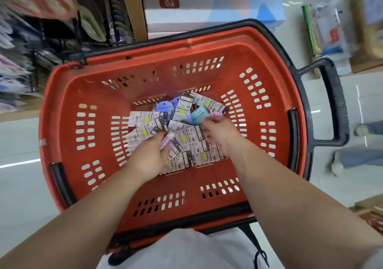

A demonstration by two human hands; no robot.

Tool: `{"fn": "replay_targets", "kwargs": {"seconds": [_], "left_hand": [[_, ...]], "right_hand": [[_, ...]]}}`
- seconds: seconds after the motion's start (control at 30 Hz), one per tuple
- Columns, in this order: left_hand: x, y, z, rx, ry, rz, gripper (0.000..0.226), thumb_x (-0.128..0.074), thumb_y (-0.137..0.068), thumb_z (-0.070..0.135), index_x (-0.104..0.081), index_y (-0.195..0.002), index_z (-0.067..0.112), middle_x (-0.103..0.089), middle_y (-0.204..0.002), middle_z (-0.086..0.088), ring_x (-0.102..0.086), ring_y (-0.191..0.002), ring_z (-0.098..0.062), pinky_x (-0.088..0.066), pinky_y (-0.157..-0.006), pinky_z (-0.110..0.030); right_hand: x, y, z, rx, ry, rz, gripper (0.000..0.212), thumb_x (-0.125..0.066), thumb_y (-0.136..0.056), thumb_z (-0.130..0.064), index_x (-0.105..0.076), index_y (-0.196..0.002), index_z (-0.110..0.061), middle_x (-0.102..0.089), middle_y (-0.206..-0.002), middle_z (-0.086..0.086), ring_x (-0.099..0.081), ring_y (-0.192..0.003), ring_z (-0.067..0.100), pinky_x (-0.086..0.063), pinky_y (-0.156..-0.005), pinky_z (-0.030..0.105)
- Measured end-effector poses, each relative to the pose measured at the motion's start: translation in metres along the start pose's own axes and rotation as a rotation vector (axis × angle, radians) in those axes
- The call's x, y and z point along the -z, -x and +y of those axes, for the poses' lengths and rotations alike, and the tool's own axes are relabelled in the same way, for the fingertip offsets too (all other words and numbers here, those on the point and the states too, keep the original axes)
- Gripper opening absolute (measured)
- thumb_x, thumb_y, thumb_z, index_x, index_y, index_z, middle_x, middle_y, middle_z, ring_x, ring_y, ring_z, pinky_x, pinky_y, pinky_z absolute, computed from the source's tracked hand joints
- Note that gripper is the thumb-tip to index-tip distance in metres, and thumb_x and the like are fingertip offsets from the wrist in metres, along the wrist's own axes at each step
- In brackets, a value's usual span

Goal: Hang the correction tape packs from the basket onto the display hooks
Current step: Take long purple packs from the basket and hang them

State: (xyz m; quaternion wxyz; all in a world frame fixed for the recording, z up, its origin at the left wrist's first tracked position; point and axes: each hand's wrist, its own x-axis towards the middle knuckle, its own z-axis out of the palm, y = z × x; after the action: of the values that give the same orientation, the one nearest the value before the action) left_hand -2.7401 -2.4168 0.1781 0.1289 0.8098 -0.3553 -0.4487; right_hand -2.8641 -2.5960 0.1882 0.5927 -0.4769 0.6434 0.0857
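Head view: both hands are down in the red basket (145, 67). Left hand (149, 156) has its fingers curled round a lilac pack (167, 142), over the correction tape packs (192, 150) heaped on the basket floor. Right hand (219, 133) is on the pile's right side, fingers bent, and I can't tell if it has a grip.

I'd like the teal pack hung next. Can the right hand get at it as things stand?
Probably yes: the right hand is just beside the teal pack, which lies on top of the pile in the basket with nothing covering it.
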Motion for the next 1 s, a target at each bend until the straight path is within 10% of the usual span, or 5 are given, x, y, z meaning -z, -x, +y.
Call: {"fn": "replay_targets", "kwargs": {"seconds": [0.13,0.3,0.57,0.8,1.0], "left_hand": [[0.007,0.003,-0.017,0.142,0.130,0.036,0.050,-0.053,-0.109,0.029,-0.043,-0.155,0.013,-0.067,-0.131,-0.018,-0.064,-0.103,-0.031,-0.044,-0.081,-0.033],[0.010,0.009,-0.027,0.211,0.245,0.053,0.053,-0.053,-0.109,0.032,-0.041,-0.158,0.017,-0.066,-0.125,-0.006,-0.055,-0.078,-0.002,-0.043,-0.067,-0.025],[0.017,0.012,-0.011,0.175,0.436,0.083,0.027,-0.054,-0.108,0.028,-0.052,-0.136,0.025,-0.068,-0.115,-0.004,-0.061,-0.081,-0.013,-0.047,-0.067,-0.028],[0.030,0.018,0.005,-0.013,0.349,0.096,0.057,-0.055,-0.107,0.018,-0.035,-0.160,0.026,-0.047,-0.155,0.002,-0.045,-0.141,-0.019,-0.036,-0.113,-0.035],[0.034,0.031,0.016,-0.086,0.326,-0.036,0.079,-0.060,-0.090,0.064,-0.039,-0.158,0.028,-0.049,-0.155,0.001,-0.047,-0.141,-0.017,-0.038,-0.118,-0.040]], "right_hand": [[0.004,-0.033,0.014,0.026,0.536,0.078,0.036,-0.058,-0.102,-0.030,-0.065,-0.133,-0.012,-0.071,-0.120,0.011,-0.067,-0.105,0.028,-0.056,-0.093,0.038],[-0.008,-0.042,0.019,0.128,0.774,0.043,0.035,-0.059,-0.102,-0.034,-0.067,-0.133,-0.019,-0.068,-0.130,0.008,-0.065,-0.112,0.025,-0.050,-0.086,0.027],[-0.011,-0.012,-0.001,0.287,0.576,0.064,0.022,-0.061,-0.097,-0.019,-0.072,-0.104,-0.002,-0.071,-0.096,0.014,-0.066,-0.086,0.031,-0.049,-0.067,0.029],[0.000,0.045,-0.027,0.238,0.152,-0.102,0.017,-0.059,-0.095,-0.010,-0.058,-0.085,0.004,-0.059,-0.092,0.020,-0.070,-0.084,0.029,-0.066,-0.069,0.045],[-0.008,0.066,-0.044,0.003,-0.152,-0.219,0.004,-0.055,-0.093,-0.006,-0.059,-0.095,-0.006,-0.070,-0.080,0.015,-0.071,-0.064,0.030,-0.064,-0.073,0.043]]}}
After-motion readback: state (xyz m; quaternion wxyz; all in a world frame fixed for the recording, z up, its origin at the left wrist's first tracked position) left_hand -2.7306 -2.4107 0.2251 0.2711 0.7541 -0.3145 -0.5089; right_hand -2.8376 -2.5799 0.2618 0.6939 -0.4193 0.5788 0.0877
